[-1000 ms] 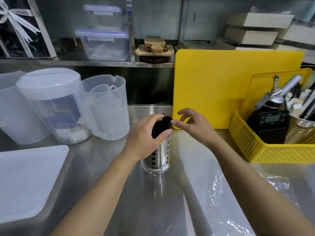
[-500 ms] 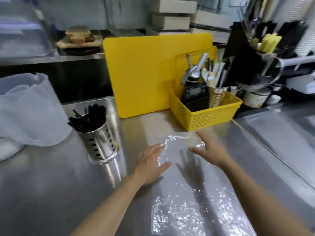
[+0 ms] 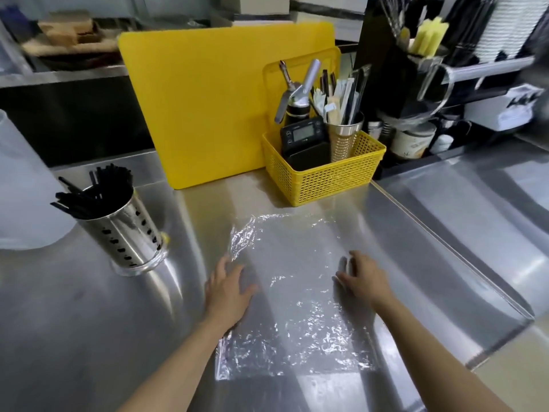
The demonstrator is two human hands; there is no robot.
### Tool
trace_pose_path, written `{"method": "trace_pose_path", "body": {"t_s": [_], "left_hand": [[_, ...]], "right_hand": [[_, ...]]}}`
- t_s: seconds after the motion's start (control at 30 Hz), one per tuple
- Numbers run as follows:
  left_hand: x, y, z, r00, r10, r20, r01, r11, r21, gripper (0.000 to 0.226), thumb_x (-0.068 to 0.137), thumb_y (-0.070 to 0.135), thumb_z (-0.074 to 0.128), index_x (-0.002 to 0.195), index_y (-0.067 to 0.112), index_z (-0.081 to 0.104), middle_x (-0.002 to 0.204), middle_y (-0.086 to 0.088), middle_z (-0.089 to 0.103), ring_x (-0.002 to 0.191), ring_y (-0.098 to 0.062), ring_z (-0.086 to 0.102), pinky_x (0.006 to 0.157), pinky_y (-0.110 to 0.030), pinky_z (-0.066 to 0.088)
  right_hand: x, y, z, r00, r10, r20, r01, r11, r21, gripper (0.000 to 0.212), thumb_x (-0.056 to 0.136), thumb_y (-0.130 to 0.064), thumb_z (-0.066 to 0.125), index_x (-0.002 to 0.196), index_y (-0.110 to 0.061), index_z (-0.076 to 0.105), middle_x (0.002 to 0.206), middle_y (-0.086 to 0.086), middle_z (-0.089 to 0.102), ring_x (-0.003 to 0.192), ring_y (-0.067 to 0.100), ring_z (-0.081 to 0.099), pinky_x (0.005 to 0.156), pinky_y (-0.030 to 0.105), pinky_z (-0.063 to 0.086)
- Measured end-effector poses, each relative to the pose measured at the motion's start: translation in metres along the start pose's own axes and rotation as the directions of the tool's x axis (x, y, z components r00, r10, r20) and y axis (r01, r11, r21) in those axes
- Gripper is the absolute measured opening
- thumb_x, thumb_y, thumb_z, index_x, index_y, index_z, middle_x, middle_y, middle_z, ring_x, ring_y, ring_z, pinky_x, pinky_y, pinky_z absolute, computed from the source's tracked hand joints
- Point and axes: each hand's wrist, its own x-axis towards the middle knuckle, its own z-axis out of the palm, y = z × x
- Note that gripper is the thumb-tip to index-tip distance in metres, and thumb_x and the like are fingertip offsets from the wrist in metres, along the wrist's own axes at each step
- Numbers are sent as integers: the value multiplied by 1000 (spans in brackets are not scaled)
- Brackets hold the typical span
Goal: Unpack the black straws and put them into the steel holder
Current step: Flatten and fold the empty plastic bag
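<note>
A bundle of black straws (image 3: 92,191) stands in the perforated steel holder (image 3: 127,233) at the left of the steel counter. The empty clear plastic wrapper (image 3: 294,298) lies flat on the counter in front of me. My left hand (image 3: 230,289) rests flat on the wrapper's left edge, fingers spread. On the wrapper's right edge my right hand (image 3: 361,281) lies flat too. Neither hand holds anything. Both hands are well to the right of the holder.
A yellow cutting board (image 3: 214,108) leans at the back. A yellow basket (image 3: 323,176) with a scale, a whipper and a utensil cup stands right of it. A clear plastic jug (image 3: 20,197) sits far left. The counter's raised edge (image 3: 451,254) runs along the right.
Both hands left the straws and holder and came down flat on the plastic wrapper, moving apart to its edges. The view swung right, so the holder now sits at the left.
</note>
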Motion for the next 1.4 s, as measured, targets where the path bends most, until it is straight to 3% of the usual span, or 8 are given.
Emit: {"method": "trace_pose_path", "body": {"t_s": [0.17,0.37,0.53,0.63,0.93,1.03,1.23,1.4], "left_hand": [[9,7,-14,938,-344,-31,320,899,-299,91,67,24,81,136,4,26,125,-20,49,115,-36,50,94,-40,39],[15,1,-30,903,-386,189,419,691,-589,10,91,11,54,85,5,58,45,1,64,33,-10,54,44,-23,38],[8,-4,-43,858,-320,403,513,585,-628,4,89,4,55,88,7,57,67,-11,66,38,-9,58,37,-18,44],[7,-8,-46,858,-316,405,501,687,-526,10,92,8,51,83,9,57,58,-6,63,34,-9,53,38,-18,38],[-1,-24,-52,899,-162,407,399,686,-609,16,91,1,48,88,9,61,63,-3,66,45,-5,52,40,-17,39],[-2,-25,-49,918,-160,363,372,667,-646,22,90,-5,45,89,8,63,67,-3,71,49,-5,57,52,-23,44],[-1,-26,-31,940,-251,232,341,688,-640,57,79,-22,36,38,11,57,63,-11,65,69,-24,56,54,-25,46],[-3,-22,-38,933,-221,284,359,605,-711,37,91,-9,35,75,4,65,80,-11,67,71,-21,61,61,-29,49]], "right_hand": [[10,-7,-2,979,197,47,-202,941,273,51,75,-25,72,114,-4,47,98,12,58,97,32,59,84,38,44],[16,-5,-6,970,125,210,-199,901,384,19,73,4,62,59,-8,62,48,0,57,51,15,54,57,24,46],[14,5,-20,939,38,341,-208,853,479,27,78,9,56,60,-12,53,53,5,53,49,15,50,49,20,38],[12,12,-22,919,31,392,-260,796,547,19,81,6,51,70,-8,52,58,9,62,64,24,47,56,29,31],[-6,19,-35,884,-132,449,-315,542,779,12,89,8,47,97,4,55,65,21,62,30,5,32,32,12,18],[-5,20,-34,874,-134,467,-330,542,773,17,89,12,42,92,2,56,45,-2,56,33,4,31,34,15,17],[-2,27,-27,928,-69,367,-248,623,742,28,74,15,49,54,1,63,52,14,56,42,14,31,43,19,19],[-8,23,-27,932,-66,355,-254,578,775,36,76,23,31,55,9,58,55,23,62,35,12,27,35,13,20]]}}
